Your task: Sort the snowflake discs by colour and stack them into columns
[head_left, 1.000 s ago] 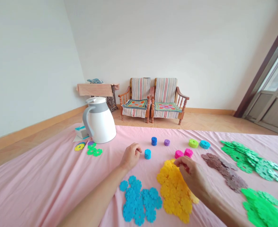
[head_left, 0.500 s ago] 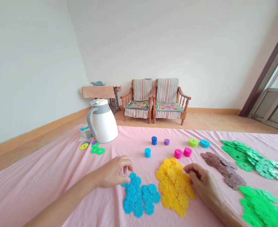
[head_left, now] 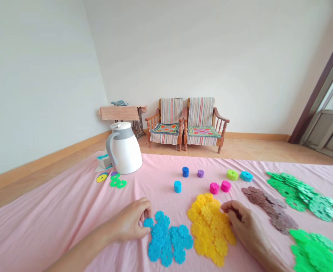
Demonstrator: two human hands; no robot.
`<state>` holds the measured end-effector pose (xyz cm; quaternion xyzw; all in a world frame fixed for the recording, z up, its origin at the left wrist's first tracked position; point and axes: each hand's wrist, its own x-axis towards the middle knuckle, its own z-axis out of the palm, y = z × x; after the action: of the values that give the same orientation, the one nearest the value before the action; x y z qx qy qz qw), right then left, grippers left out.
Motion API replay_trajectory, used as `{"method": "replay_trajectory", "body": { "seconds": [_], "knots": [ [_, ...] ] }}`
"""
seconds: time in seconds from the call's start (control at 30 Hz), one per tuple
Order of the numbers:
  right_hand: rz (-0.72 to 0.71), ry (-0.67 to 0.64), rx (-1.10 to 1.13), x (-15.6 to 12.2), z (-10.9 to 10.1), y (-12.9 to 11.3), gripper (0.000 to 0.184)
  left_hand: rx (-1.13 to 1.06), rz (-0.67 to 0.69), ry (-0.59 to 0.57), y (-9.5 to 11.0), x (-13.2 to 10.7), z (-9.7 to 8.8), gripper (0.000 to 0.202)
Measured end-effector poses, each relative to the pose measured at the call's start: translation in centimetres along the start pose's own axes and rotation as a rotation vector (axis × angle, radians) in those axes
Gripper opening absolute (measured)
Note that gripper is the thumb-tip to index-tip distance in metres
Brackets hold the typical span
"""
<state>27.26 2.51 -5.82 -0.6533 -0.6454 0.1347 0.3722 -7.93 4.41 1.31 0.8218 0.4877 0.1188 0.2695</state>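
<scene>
My left hand point(head_left: 134, 221) is at the left edge of a loose pile of blue snowflake discs point(head_left: 166, 241). Its thumb and fingers are closed on one blue snowflake disc point(head_left: 148, 222) at the pile's side. On the right, my right hand point(head_left: 244, 223) rests against the edge of a heap of yellow snowflake discs point(head_left: 210, 223), its fingers curled together. Whatever those fingers may hold is hidden. Beyond the heaps stand small stacks: light blue point(head_left: 177, 186), dark blue point(head_left: 185, 172), purple point(head_left: 200, 173), pink point(head_left: 214, 187), lime point(head_left: 232, 174) and cyan point(head_left: 246, 176).
Brown discs point(head_left: 271, 209), dark green discs point(head_left: 305, 194) and bright green discs point(head_left: 313, 251) lie to the right on the pink cloth point(head_left: 78, 211). A white jug point(head_left: 126, 151) stands at the far left, near a few linked green discs point(head_left: 118, 182). Two wooden chairs point(head_left: 203, 124) are behind.
My left hand has moved slightly left and down and closed on a blue disc at the pile's edge. The right hand stays by the yellow heap. The view has tilted up slightly.
</scene>
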Motion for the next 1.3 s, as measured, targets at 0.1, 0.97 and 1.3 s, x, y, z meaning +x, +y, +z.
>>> {"method": "replay_trajectory", "body": {
  "seconds": [0.1, 0.97, 1.3],
  "knots": [
    [0.003, -0.021, -0.003, 0.2, 0.0, -0.1, 0.027, 0.019, 0.006, -0.021, -0.2, 0.4, -0.1, 0.023],
    [0.011, -0.037, 0.046, 0.2, 1.0, 0.6, 0.025, -0.035, 0.232, 0.166, 2.4, 13.4, -0.9, 0.02],
    [-0.01, -0.033, 0.044, 0.3, 1.2, 1.0, 0.025, 0.007, 0.268, 0.09, 1.9, 14.0, -0.7, 0.022]
  ]
}}
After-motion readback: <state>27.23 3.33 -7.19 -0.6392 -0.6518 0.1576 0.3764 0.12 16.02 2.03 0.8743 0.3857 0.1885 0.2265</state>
